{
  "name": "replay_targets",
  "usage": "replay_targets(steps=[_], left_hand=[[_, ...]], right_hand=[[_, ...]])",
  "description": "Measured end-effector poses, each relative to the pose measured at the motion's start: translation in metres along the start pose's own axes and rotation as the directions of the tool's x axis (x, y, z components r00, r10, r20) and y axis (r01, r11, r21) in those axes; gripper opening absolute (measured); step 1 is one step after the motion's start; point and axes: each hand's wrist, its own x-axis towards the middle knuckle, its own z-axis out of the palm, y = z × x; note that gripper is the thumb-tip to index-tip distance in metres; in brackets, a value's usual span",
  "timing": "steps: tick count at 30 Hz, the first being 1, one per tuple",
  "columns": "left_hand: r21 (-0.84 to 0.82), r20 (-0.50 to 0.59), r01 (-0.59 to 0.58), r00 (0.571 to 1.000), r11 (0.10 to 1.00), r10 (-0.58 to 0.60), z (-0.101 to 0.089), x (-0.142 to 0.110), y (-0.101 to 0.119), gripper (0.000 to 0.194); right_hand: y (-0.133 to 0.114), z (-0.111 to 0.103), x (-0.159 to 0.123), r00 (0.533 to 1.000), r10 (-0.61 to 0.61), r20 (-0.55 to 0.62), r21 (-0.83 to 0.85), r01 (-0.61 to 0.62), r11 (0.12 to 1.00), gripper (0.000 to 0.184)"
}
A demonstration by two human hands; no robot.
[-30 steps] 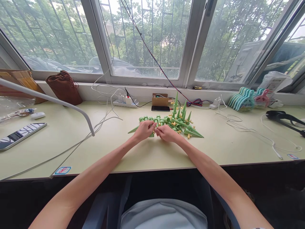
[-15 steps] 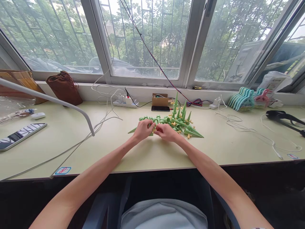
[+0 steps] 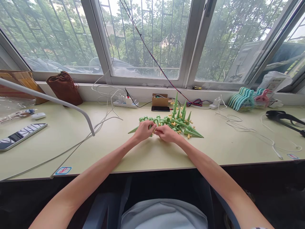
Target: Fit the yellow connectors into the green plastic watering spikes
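Note:
Green plastic plant watering spikes (image 3: 194,132) with small yellow valves lie in a heap on the table; several stand upright at its back right. My left hand (image 3: 144,130) is closed on a watering spike at the near left of the heap, and only a bit of green shows under the fingers. Close beside it, my right hand (image 3: 166,132) pinches at the yellow valve of that same spike. The fingers of both hands nearly meet and hide most of the piece.
Behind the heap are a phone (image 3: 160,108) and a small cardboard box (image 3: 159,101). A power strip (image 3: 125,104) and loose white cables lie left of them. A grey curved arm (image 3: 71,106) crosses the left side. Clothes hangers (image 3: 241,99) and black headgear (image 3: 283,117) rest at the right.
My right fingers have shifted slightly at the yellow valve, which is now more hidden. The left hand and the heap look the same.

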Motion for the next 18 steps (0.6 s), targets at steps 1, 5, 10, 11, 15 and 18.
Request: replay_targets(steps=[1, 5, 10, 11, 15, 18], left_hand=[[-0.001, -0.001, -0.004, 1.0, 1.0, 0.004, 0.0003, -0.0001, -0.0005, 0.031], [-0.003, -0.022, -0.018, 1.0, 1.0, 0.018, 0.0019, 0.0002, -0.0028, 0.033], [0.002, -0.073, -0.017, 0.997, 1.0, 0.017, 0.0026, 0.0007, -0.003, 0.034], [0.004, -0.076, -0.017, 0.997, 1.0, 0.017, 0.0023, 0.0007, -0.0026, 0.034], [0.013, -0.085, -0.008, 0.996, 1.0, 0.009, 0.0011, 0.0007, -0.0001, 0.034], [0.011, -0.077, -0.01, 0.997, 1.0, 0.011, 0.0004, 0.0006, 0.0012, 0.033]], right_hand=[[0.0, 0.0001, 0.0001, 1.0, 0.003, 0.003, 0.007, -0.003, 1.0, 0.03], [-0.0009, -0.0005, -0.0001, 0.999, 0.03, 0.02, 0.02, -0.03, 0.999, 0.031], [-0.0048, -0.0025, -0.0005, 1.0, 0.001, -0.028, 0.004, -0.001, 1.0, 0.019], [-0.0054, -0.0027, -0.0004, 0.999, -0.011, -0.039, 0.009, 0.011, 1.0, 0.016], [-0.0051, -0.0021, 0.0004, 0.998, -0.026, -0.057, 0.035, 0.028, 0.999, 0.016], [-0.0035, -0.0014, 0.001, 0.998, -0.03, -0.046, 0.052, 0.033, 0.998, 0.016]])
